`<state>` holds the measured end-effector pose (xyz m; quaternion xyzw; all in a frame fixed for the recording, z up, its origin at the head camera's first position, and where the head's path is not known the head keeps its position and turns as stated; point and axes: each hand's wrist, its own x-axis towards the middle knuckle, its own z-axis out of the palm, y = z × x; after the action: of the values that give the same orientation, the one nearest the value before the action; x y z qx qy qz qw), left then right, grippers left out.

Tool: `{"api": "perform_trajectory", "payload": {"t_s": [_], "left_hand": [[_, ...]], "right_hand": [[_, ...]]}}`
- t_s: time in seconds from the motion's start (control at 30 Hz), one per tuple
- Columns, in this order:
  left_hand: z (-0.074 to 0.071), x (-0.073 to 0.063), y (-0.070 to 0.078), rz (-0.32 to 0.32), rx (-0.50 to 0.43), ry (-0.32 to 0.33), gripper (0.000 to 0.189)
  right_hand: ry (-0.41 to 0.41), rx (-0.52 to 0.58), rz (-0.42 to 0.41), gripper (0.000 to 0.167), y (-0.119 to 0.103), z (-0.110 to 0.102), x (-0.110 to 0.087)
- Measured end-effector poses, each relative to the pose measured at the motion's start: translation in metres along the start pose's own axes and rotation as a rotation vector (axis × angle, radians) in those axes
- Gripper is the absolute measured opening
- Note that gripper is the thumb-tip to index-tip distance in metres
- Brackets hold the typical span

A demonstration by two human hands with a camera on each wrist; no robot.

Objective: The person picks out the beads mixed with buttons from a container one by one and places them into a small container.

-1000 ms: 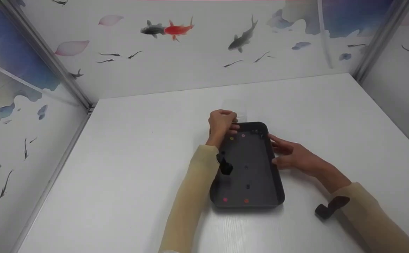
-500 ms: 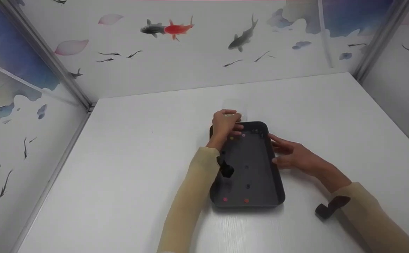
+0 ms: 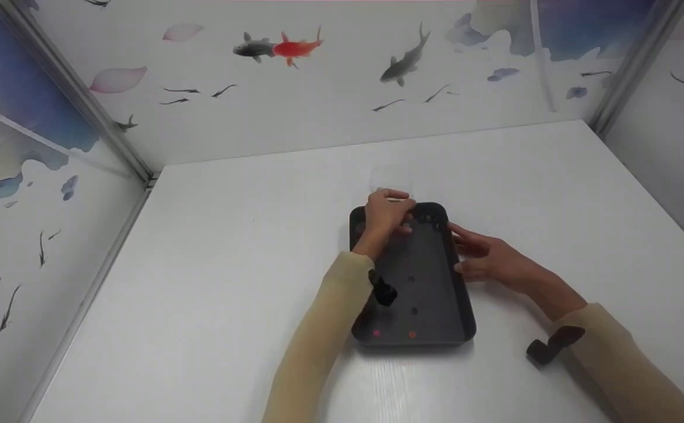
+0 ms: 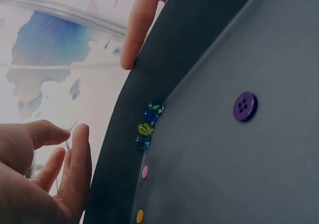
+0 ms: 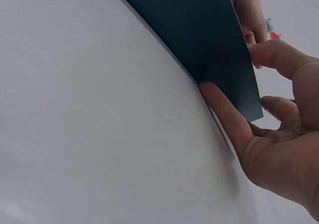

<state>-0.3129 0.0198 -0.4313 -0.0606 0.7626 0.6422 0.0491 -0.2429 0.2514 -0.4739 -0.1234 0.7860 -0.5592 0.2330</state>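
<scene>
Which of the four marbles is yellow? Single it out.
The yellow marble, third from the top in the left wrist view, between two blue marbles; the topmost marble looks green.

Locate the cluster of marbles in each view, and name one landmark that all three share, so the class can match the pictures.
Head: the marbles look tiny, in the upper right corner of the dark tray.
Left wrist: the marbles line up just left of centre, against the tray's inner wall.
Right wrist: not in it.
Shared landmark: the dark tray.
</scene>
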Motion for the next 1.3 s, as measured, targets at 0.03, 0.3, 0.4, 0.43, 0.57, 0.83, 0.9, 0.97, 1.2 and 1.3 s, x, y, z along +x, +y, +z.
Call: {"api": "perform_trajectory", "payload": {"t_s": [0.03,0.3,0.4,0.43,0.57,0.83,0.9,0.97,1.2,1.3], "left_hand": [[0.001,0.0,0.0,-0.009,0.007,-0.003,0.024],[0.01,-0.001,-0.003,-0.095,0.081,-0.011,0.02],[0.013,0.001,-0.005,-0.113,0.097,-0.012,0.019],[0.014,0.001,-0.006,-0.117,0.096,-0.011,0.019],[0.017,0.003,-0.008,-0.126,0.097,-0.014,0.017],[0.023,0.004,-0.015,-0.139,0.128,-0.006,0.017],[0.024,0.005,-0.016,-0.145,0.124,0.007,0.017],[0.025,0.006,-0.017,-0.154,0.124,0.017,0.017],[0.027,0.009,-0.02,-0.16,0.117,0.043,0.013],[0.028,0.009,-0.02,-0.152,0.124,0.049,0.013]], "right_hand": [[0.0,-0.002,-0.003,0.086,0.0,0.0,0.0],[-0.001,0.0,0.0,0.086,0.0,-0.001,0.001],[0.003,-0.005,0.002,0.086,0.0,-0.001,0.001],[0.004,-0.007,0.0,0.086,0.0,-0.001,0.001],[0.003,0.006,-0.003,0.087,0.001,-0.002,0.001],[-0.025,0.041,-0.031,0.088,0.004,-0.001,0.001],[-0.034,0.059,-0.04,0.088,0.004,-0.001,0.001],[-0.042,0.082,-0.042,0.089,0.005,-0.001,0.001],[-0.043,0.1,-0.039,0.091,0.004,-0.002,0.001],[-0.048,0.104,-0.042,0.09,0.004,-0.002,0.001]]}}
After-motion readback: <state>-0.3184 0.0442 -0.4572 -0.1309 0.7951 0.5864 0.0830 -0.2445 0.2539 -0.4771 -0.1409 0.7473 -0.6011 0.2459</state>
